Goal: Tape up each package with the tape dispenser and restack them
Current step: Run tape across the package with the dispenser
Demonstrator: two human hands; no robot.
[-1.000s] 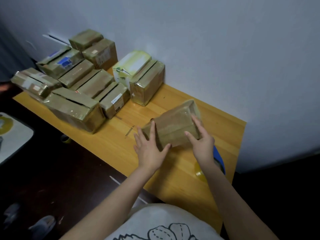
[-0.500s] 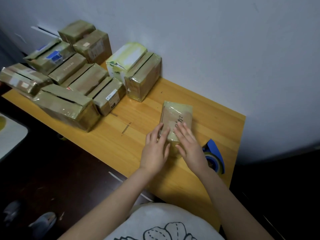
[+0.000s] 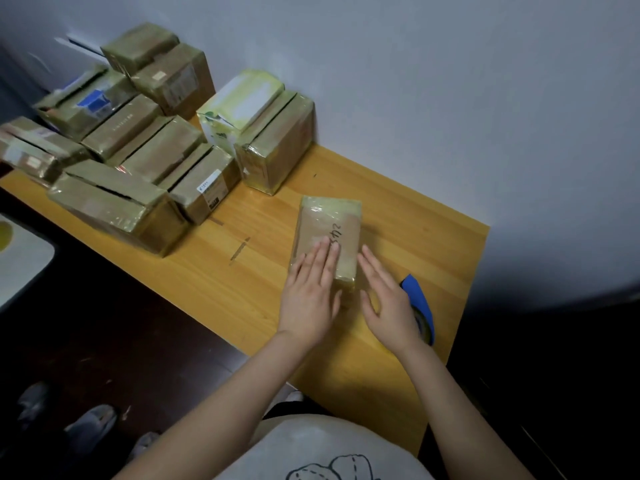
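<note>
A small brown package (image 3: 332, 223) wrapped in clear tape, with handwriting on top, lies flat on the wooden table (image 3: 398, 202). My left hand (image 3: 310, 289) rests flat on its near end, fingers spread. Just to the package's right, my right hand (image 3: 386, 299) hovers flat with nothing in it, partly covering the blue tape dispenser (image 3: 419, 303) at the table's right side. Several taped packages (image 3: 145, 168) are stacked at the far left of the table.
A white and green box (image 3: 239, 105) and a brown box (image 3: 277, 150) stand against the wall (image 3: 450, 81). The table's right edge is near the dispenser. Dark floor with shoes (image 3: 90, 427) lies at lower left, and a pale surface (image 3: 20, 258) at the left edge.
The package was tilted up between both hands, then laid flat on the table. My right hand has slid off it to the right side; my left hand stays pressed on top.
</note>
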